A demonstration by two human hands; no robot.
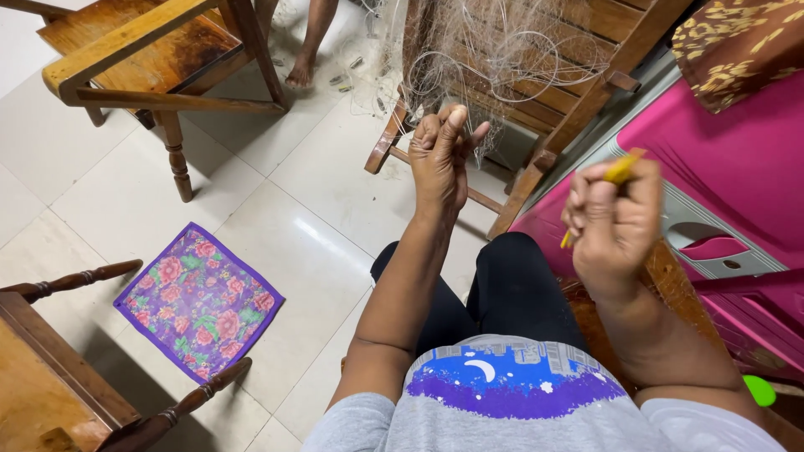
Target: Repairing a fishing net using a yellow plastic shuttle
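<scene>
My left hand point(442, 153) is raised in front of me, fingers pinched on thin strands of a pale fishing net point(494, 50) that hangs over a wooden chair point(586, 92). My right hand point(615, 222) is held up to the right, closed around a slim yellow netting needle point(621, 170) whose tip sticks out above and below my fist. Both hands sit apart, roughly level, above my black-clad knees.
A pink plastic cabinet point(737, 167) stands on the right. Another wooden chair point(151, 59) is at upper left, a third point(59, 368) at lower left. A flowered purple cloth point(201, 301) lies on the tiled floor. Another person's bare foot point(301, 71) is by the far chair.
</scene>
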